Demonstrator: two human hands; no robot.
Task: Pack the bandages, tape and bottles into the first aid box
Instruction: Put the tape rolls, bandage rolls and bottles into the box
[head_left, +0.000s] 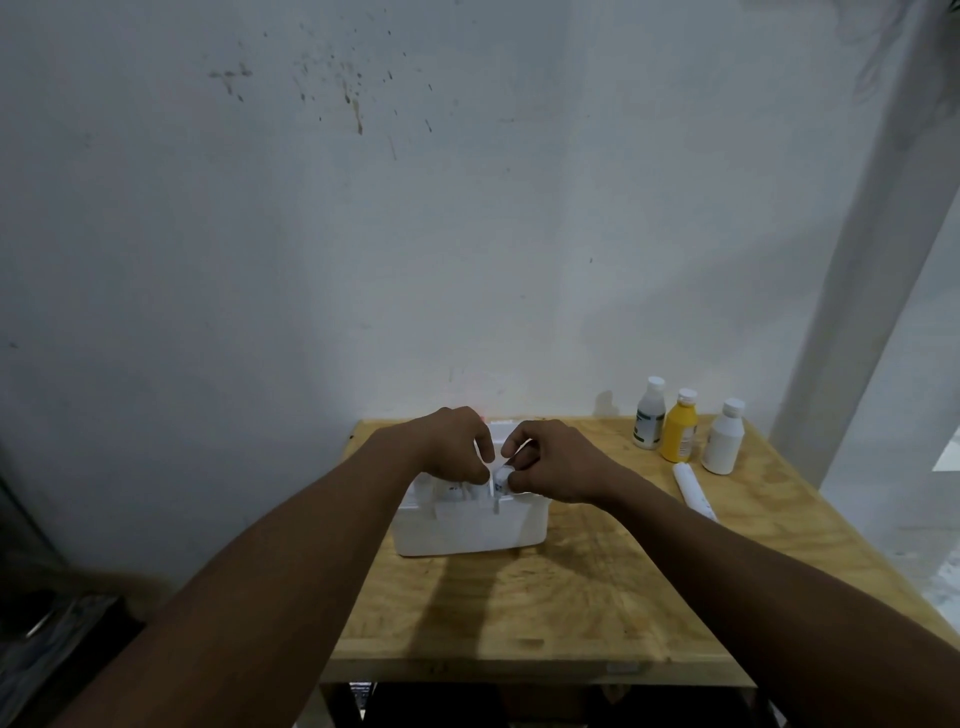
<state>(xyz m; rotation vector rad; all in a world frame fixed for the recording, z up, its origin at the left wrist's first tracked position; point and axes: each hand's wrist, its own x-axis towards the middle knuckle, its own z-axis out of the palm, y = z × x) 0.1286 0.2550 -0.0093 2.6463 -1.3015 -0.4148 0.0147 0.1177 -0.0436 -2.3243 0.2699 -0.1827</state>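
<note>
2 hands over the open white first aid box (470, 535) on the wooden table (571, 597); left hand (457, 449) curled, fingers reaching down into the box, grip on anything there impossible to tell; right hand (553, 462) just beside it, fingertips pinched on a small white item (503, 477) with dark print, held at the box's upper edge; other white contents under the left hand, blurred; beyond and to the right of the right hand, well apart: 3 upright bottles, 1 grey-white bottle (649, 415), 1 yellow bottle (680, 428), 1 white bottle (723, 439); nearer the right forearm, a white tube (693, 491) lying flat on the table.
</note>
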